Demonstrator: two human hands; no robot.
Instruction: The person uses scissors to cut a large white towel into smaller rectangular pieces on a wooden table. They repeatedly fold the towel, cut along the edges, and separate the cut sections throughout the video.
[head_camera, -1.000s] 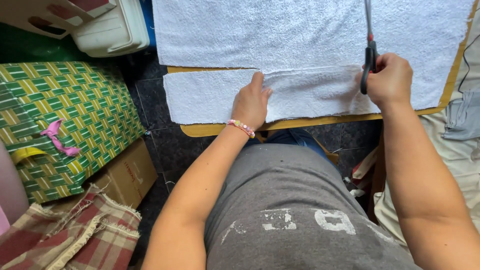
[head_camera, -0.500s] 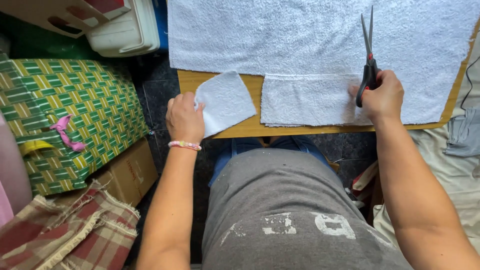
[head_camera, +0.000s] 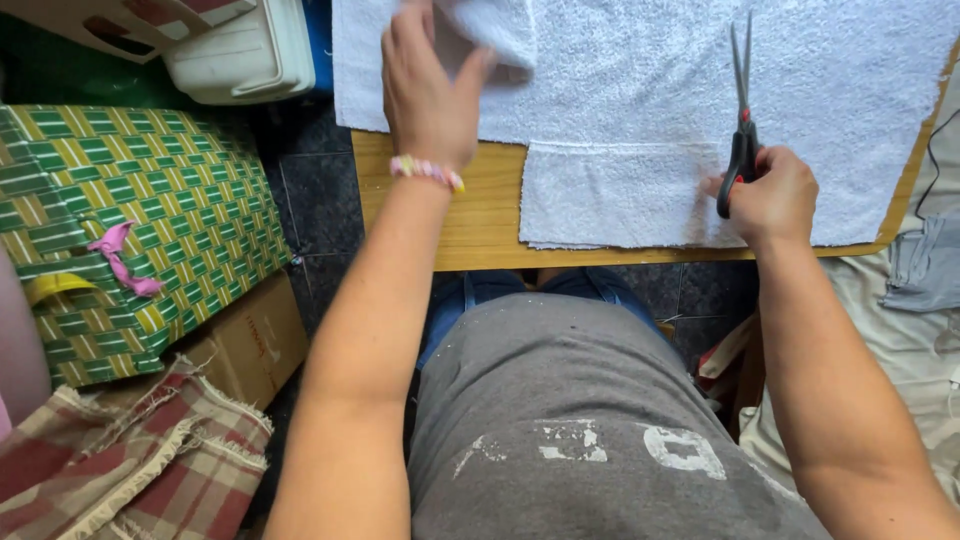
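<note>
Head view: I note the left hand (head_camera: 430, 95) clamped on 1 small cut piece of white terry cloth (head_camera: 490, 28) above the large white terry towel (head_camera: 640, 80). The right hand (head_camera: 770, 195) grips black-handled scissors (head_camera: 742, 120), blades closed, over the wooden table (head_camera: 450, 215).

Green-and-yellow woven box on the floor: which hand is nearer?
Left. The left hand holds a small cut piece of white towel above the table's left end, the side where the green-and-yellow woven box sits. The right hand grips black-handled scissors far across.
</note>
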